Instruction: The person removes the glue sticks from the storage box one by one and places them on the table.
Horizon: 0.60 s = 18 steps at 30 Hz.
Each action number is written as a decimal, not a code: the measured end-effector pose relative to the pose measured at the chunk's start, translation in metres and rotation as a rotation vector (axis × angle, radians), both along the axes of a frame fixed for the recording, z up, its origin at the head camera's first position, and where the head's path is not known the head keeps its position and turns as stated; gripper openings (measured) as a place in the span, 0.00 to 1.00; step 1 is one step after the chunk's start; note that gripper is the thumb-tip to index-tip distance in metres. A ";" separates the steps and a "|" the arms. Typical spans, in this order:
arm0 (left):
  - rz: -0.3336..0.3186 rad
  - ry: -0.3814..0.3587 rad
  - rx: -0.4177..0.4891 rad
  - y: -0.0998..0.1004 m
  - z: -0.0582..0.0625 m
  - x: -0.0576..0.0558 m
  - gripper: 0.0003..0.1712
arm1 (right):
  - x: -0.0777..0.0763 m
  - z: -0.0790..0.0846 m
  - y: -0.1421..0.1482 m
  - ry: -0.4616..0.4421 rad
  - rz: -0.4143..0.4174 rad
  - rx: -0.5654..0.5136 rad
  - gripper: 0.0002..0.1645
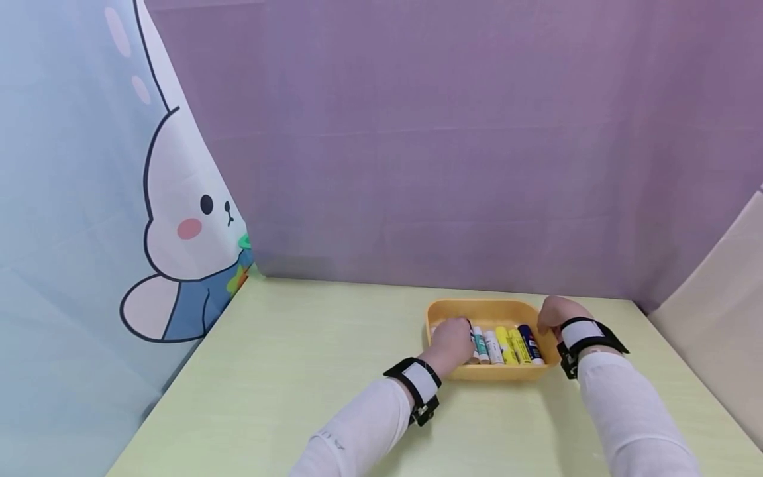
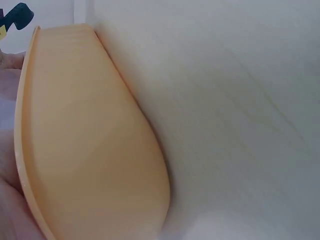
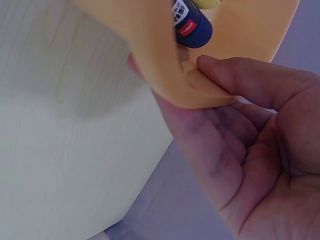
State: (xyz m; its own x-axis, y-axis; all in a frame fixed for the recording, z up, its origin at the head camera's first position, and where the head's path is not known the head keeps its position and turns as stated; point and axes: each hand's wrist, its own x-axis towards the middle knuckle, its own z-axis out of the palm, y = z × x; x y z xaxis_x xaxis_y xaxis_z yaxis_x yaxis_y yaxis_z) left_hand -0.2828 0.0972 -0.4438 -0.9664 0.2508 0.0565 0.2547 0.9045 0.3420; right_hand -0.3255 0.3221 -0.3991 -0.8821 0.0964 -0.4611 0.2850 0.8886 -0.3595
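An orange plastic tray (image 1: 485, 373) stands on the table with a row of glue sticks in it: white ones, a yellow pair (image 1: 511, 344) and a navy one (image 1: 530, 343). My left hand (image 1: 452, 344) reaches over the near wall into the left part, fingers curled down round a glue stick with a dark cap (image 2: 21, 16), mostly hidden by the hand. On the tray's right end, my right hand (image 3: 235, 130) pinches the rim, thumb inside and fingers outside. Close to that thumb lies the navy glue stick (image 3: 195, 30).
The pale wood-grain table (image 1: 286, 371) extends left and in front of the tray. Behind it hangs a purple cloth (image 1: 417, 165). A blue curtain with a cartoon rabbit (image 1: 191, 212) closes off the left side, a whitish cloth (image 1: 721, 311) the right.
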 end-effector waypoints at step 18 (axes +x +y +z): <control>-0.026 -0.101 0.049 -0.021 0.051 0.001 0.17 | 0.001 0.001 -0.002 0.004 0.011 0.033 0.09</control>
State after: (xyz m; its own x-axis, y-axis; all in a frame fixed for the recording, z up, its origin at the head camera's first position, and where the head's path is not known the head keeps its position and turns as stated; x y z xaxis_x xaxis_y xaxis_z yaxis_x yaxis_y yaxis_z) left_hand -0.2817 0.0762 -0.3923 -0.9609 0.2754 -0.0278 0.2402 0.8794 0.4111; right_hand -0.3248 0.3200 -0.3984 -0.8851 0.1014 -0.4543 0.2735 0.9030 -0.3313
